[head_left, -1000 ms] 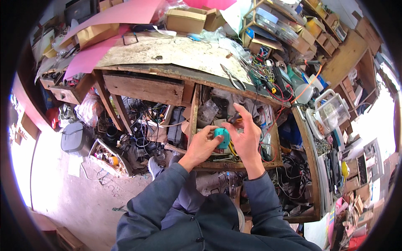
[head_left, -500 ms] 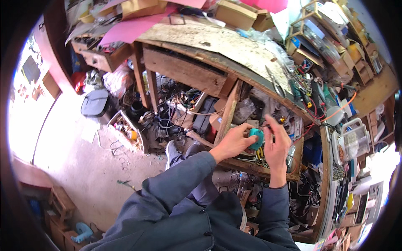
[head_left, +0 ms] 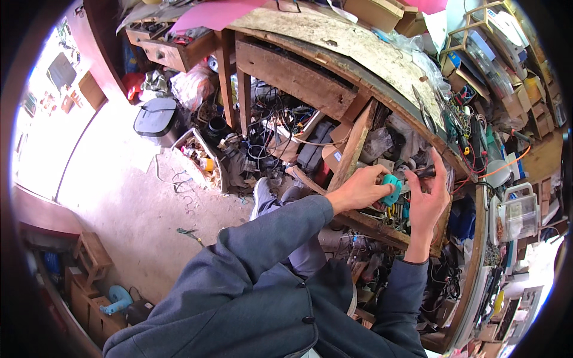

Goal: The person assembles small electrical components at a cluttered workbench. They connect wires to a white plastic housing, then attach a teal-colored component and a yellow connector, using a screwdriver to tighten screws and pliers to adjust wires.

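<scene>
My left hand (head_left: 364, 190) pinches a small teal plastic piece (head_left: 391, 190) between thumb and fingertips, above a wooden drawer (head_left: 377, 227). What exactly the piece is cannot be made out. Just to its right, my right hand (head_left: 428, 200) is raised with the index finger stretched up and the thumb apart from it. A dark, rounded object (head_left: 426, 172) shows between that thumb and finger; whether it is touched or lies behind them is unclear. Beneath both hands, the pulled-out drawer is crowded with tools, small parts and clear plastic bags (head_left: 377, 143).
A worn workbench top (head_left: 358, 48) runs behind the drawer, with pliers (head_left: 424, 110) near its edge. Tangled cables (head_left: 271, 128) fill the space below. Clear plastic containers (head_left: 518, 215) stand at right. A dark bin (head_left: 156, 119) and a box of scraps (head_left: 200, 164) sit left.
The view has shifted, so the scene sits higher and further right. My right thumb has drawn away from the teal piece, widening the gap; my left hand keeps its pinch.
</scene>
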### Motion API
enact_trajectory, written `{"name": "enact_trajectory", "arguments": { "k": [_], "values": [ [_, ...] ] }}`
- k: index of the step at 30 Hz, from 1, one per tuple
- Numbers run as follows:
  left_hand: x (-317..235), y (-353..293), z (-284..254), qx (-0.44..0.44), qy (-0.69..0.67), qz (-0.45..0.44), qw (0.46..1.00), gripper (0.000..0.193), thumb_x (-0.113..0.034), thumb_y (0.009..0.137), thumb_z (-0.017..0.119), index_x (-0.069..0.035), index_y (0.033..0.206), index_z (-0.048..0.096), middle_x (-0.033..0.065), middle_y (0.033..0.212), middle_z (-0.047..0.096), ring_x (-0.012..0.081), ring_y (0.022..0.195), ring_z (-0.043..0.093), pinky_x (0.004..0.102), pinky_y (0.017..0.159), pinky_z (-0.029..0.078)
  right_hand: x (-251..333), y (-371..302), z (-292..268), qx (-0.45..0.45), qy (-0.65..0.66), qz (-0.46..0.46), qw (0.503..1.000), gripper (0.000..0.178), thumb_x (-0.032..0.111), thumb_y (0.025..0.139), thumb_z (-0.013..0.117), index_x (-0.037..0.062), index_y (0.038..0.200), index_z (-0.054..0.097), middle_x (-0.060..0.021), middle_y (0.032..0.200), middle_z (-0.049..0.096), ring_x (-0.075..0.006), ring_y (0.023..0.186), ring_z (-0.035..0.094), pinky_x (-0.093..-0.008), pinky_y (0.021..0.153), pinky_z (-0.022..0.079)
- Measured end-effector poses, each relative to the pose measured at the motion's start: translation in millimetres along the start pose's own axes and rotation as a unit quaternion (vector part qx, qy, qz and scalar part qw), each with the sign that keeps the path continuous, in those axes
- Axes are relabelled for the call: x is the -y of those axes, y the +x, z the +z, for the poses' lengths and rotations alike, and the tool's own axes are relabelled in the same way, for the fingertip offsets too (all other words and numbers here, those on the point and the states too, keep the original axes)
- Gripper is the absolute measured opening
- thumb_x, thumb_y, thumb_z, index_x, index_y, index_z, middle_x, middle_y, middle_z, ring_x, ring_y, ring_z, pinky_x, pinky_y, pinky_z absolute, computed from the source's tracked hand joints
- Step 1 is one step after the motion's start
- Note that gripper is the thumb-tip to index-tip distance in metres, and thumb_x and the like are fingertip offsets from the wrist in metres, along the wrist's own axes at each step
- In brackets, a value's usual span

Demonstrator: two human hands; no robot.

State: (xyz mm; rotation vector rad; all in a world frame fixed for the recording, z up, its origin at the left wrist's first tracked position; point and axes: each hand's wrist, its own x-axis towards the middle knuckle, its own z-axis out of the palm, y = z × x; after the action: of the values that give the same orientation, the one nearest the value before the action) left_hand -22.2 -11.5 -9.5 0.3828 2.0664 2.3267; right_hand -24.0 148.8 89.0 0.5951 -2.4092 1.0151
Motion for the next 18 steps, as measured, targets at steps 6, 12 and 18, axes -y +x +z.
{"name": "enact_trajectory", "arguments": {
  "k": [6,12,18],
  "values": [
    [-2.8,-0.6,1.1,0.017,-0.173,-0.074,0.982,0.035,-0.014,0.102,0.070,0.006,0.128,0.058,0.0088,0.102,0.071,0.0122,0.089,0.069,0.0298,0.072,0.061,0.4,1.5,3.8,0.044,0.112,-0.048,0.992,0.057,-0.006,0.099,0.067,0.0064,0.152,0.051,-0.0106,0.114,0.074,-0.0144,0.100,0.071,-0.0300,0.087,0.057],
    [-1.9,-0.2,1.6,0.005,-0.084,-0.031,0.996,0.036,-0.014,0.103,0.069,0.007,0.129,0.056,0.0095,0.104,0.072,0.0128,0.090,0.070,0.0299,0.071,0.061,2.1,-2.1,2.7,0.044,0.054,0.017,0.997,0.056,-0.007,0.101,0.061,0.0070,0.153,0.048,-0.0133,0.121,0.072,-0.0150,0.107,0.069,-0.0319,0.093,0.056],
    [0.5,-1.0,4.6,-0.013,-0.161,-0.053,0.985,0.035,-0.017,0.101,0.070,0.008,0.124,0.060,0.0142,0.104,0.074,0.0167,0.083,0.073,0.0316,0.061,0.064,-1.4,-3.5,14.2,-0.021,0.087,-0.018,0.996,0.059,-0.003,0.094,0.074,0.0089,0.149,0.055,-0.0089,0.098,0.074,-0.0136,0.083,0.069,-0.0311,0.082,0.058]
  ]
}}
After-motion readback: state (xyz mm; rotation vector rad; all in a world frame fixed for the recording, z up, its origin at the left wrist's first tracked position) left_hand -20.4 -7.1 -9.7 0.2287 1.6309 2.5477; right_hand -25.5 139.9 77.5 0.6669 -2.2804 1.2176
